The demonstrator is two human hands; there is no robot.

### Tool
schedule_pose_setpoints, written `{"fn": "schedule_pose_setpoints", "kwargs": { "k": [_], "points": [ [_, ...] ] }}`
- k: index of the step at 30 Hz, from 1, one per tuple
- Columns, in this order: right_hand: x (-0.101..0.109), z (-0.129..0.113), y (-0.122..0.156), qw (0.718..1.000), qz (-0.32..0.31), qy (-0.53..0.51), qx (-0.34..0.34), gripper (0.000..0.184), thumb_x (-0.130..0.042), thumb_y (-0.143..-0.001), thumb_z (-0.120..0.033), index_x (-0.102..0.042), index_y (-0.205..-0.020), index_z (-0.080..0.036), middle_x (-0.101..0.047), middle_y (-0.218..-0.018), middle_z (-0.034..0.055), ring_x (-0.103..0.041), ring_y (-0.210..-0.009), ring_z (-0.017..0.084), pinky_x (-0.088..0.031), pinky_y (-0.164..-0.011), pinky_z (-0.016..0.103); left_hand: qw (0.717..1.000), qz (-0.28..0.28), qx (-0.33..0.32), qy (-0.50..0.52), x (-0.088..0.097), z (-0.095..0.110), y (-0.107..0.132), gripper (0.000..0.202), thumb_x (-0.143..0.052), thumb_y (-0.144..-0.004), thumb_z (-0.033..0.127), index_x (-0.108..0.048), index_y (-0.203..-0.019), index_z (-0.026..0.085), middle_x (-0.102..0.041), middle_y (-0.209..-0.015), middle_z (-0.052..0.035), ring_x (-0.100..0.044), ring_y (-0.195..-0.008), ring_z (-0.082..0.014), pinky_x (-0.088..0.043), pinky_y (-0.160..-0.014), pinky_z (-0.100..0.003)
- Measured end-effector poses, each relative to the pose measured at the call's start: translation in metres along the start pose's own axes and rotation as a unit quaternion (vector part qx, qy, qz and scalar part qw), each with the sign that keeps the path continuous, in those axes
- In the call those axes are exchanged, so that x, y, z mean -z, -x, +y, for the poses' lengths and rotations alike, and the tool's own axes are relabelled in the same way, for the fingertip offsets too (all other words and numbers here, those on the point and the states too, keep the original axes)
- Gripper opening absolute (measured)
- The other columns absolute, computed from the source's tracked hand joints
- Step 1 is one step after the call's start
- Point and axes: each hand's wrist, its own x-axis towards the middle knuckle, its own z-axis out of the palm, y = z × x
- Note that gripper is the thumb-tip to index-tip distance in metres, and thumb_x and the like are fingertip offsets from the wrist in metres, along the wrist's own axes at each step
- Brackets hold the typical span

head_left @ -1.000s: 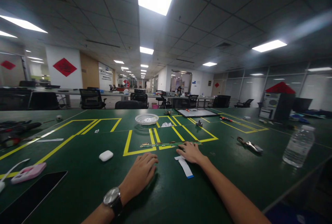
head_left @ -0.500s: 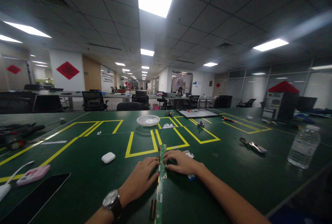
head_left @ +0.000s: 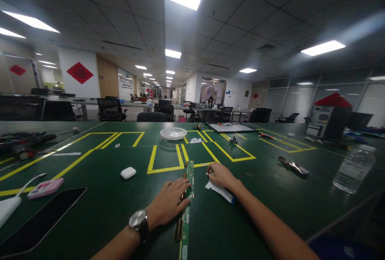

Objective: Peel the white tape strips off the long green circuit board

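Observation:
A long narrow green circuit board (head_left: 189,179) lies lengthwise toward me on the green mat. My left hand (head_left: 170,202), with a watch on the wrist, rests flat across its middle, fingers stretched out onto the board. My right hand (head_left: 221,175) sits just right of the board's far end, fingers curled in a pinch at the end of a white flat ribbon cable (head_left: 221,191) with a blue tip. What the fingertips grip is too small to make out.
White earbud case (head_left: 128,172) lies left of the board. A pink device (head_left: 45,187) and a dark tablet (head_left: 36,224) sit at the near left. White basket (head_left: 173,133), pliers (head_left: 293,167), water bottle (head_left: 353,168) and yellow tape outlines are about. A person sits far back.
The board was swung from lying crosswise to pointing toward me. My right hand left the board and moved right to the white ribbon cable. My left hand now lies on the board.

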Motion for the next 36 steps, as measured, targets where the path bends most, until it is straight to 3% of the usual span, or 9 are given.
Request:
{"fn": "schedule_pose_setpoints", "kwargs": {
  "k": [5,9,23,36],
  "points": [
    [0.0,-0.016,0.004,0.992,-0.009,-0.062,0.11,0.019,-0.059,-0.08,-0.02,-0.07,-0.096,-0.018,-0.066,-0.095,0.0064,-0.059,-0.089,0.019,-0.041,-0.077,0.026,1.0,0.012,0.007,-0.008,-0.003,-0.001,0.0,0.045,-0.046,-0.099,0.043,-0.049,-0.139,0.025,-0.046,-0.149,-0.0079,-0.04,-0.138,-0.0273,-0.032,-0.109,-0.047],
    [-0.002,-0.028,0.007,0.985,-0.01,-0.073,0.157,0.016,-0.063,-0.079,-0.022,-0.07,-0.093,-0.018,-0.065,-0.092,0.0047,-0.057,-0.084,0.018,-0.039,-0.073,0.025,1.0,0.018,0.011,-0.015,-0.004,-0.002,0.0,0.045,-0.045,-0.099,0.045,-0.05,-0.138,0.025,-0.046,-0.149,-0.0079,-0.04,-0.137,-0.0274,-0.032,-0.109,-0.047],
    [-0.005,-0.049,0.012,0.987,0.028,-0.047,0.154,0.011,-0.062,-0.08,-0.023,-0.065,-0.09,-0.018,-0.067,-0.086,0.0041,-0.057,-0.079,0.017,-0.037,-0.07,0.026,1.0,0.009,0.017,-0.015,0.0,0.001,0.001,0.045,-0.045,-0.099,0.043,-0.049,-0.139,0.024,-0.045,-0.15,-0.0074,-0.039,-0.139,-0.0269,-0.031,-0.11,-0.047],
    [-0.016,-0.033,0.0,0.965,0.025,-0.104,0.239,0.006,-0.067,-0.083,-0.02,-0.066,-0.08,-0.016,-0.066,-0.078,0.0032,-0.058,-0.076,0.016,-0.04,-0.071,0.025,0.998,-0.064,-0.014,0.013,0.011,-0.008,-0.004,0.048,-0.042,-0.1,0.049,-0.047,-0.141,0.025,-0.038,-0.155,-0.0087,-0.031,-0.144,-0.0265,-0.028,-0.111,-0.047]
  ]
}}
